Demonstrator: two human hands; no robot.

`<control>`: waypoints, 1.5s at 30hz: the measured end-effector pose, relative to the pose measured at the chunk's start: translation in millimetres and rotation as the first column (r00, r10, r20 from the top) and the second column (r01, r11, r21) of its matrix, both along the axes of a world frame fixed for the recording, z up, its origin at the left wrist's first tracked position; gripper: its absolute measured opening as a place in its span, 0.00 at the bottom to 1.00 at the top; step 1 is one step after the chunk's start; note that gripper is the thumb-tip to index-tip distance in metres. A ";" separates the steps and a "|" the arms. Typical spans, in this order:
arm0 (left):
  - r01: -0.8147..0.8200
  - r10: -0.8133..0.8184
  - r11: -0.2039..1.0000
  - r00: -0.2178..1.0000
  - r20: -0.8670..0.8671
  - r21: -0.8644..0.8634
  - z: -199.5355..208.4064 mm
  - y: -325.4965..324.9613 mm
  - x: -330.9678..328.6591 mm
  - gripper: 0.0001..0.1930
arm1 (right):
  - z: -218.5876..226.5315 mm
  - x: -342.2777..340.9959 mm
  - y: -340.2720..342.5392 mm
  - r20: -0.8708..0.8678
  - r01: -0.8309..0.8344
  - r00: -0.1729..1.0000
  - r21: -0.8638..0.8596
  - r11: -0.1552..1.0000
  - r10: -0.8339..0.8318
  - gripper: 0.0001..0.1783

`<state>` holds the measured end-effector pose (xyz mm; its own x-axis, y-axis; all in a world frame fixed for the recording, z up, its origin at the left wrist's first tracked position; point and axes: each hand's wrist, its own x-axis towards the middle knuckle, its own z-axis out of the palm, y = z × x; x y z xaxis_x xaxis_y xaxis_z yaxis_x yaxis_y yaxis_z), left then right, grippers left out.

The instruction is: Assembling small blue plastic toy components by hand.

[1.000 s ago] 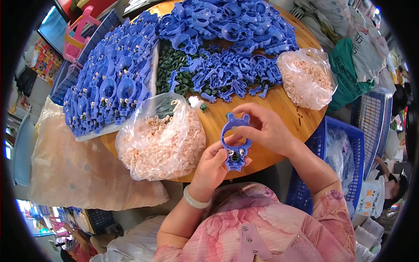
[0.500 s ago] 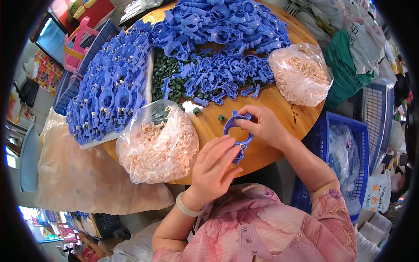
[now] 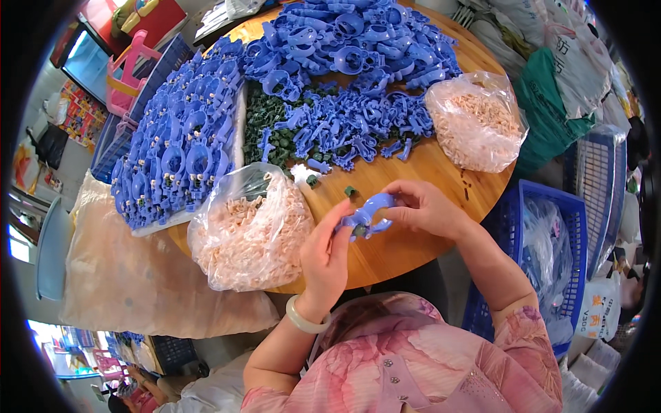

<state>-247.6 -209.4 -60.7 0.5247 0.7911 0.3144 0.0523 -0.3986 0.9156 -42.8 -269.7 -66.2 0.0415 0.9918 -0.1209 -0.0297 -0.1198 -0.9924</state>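
Note:
A blue plastic ring-shaped part [image 3: 375, 205] is held between my two hands above the front of the round table. My right hand [image 3: 428, 212] pinches its ring at the right side. The fingers of my left hand [image 3: 326, 249] close on its other end, where a small dark green piece [image 3: 359, 230] shows. Just beyond the fingers, a loose dark green piece [image 3: 350, 191] lies on the wood, and another [image 3: 312, 180] sits farther left by a white scrap. To the left of my left hand stands an open clear bag of small cream-coloured pieces [image 3: 251, 241].
Large blue parts [image 3: 358, 34] are heaped at the back of the wooden table [image 3: 441, 165], before smaller blue pieces [image 3: 344, 120] and dark green ones [image 3: 268, 138]. Blue assemblies [image 3: 175, 138] fill a board at left. Another clear bag [image 3: 475, 120] stands right, above a blue basket [image 3: 551, 261].
The blue part has been turned from upright to slanted, its lower end swinging up and left. My left hand's spread fingers have closed on that end.

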 end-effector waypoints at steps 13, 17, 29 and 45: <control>0.239 -0.037 0.773 0.942 0.334 -0.588 -18.9 8.0 4.6 0.17 | 2.0 0.5 0.4 0.275 0.112 0.957 -0.047 0.993 -0.095 0.15; 0.194 0.011 0.764 0.950 0.312 -0.615 -19.0 8.7 5.3 0.16 | 3.3 1.9 0.6 0.329 0.088 0.942 -0.033 0.996 -0.072 0.15; 0.173 0.046 0.747 0.950 0.309 -0.642 -20.3 7.9 2.9 0.16 | 2.5 49.2 29.9 0.843 0.142 0.376 0.358 0.923 -0.385 0.13; 0.227 0.071 0.668 0.928 0.365 -0.709 -19.3 12.6 -0.4 0.16 | 10.2 39.0 16.8 0.937 -0.243 0.249 0.306 0.920 -0.246 0.08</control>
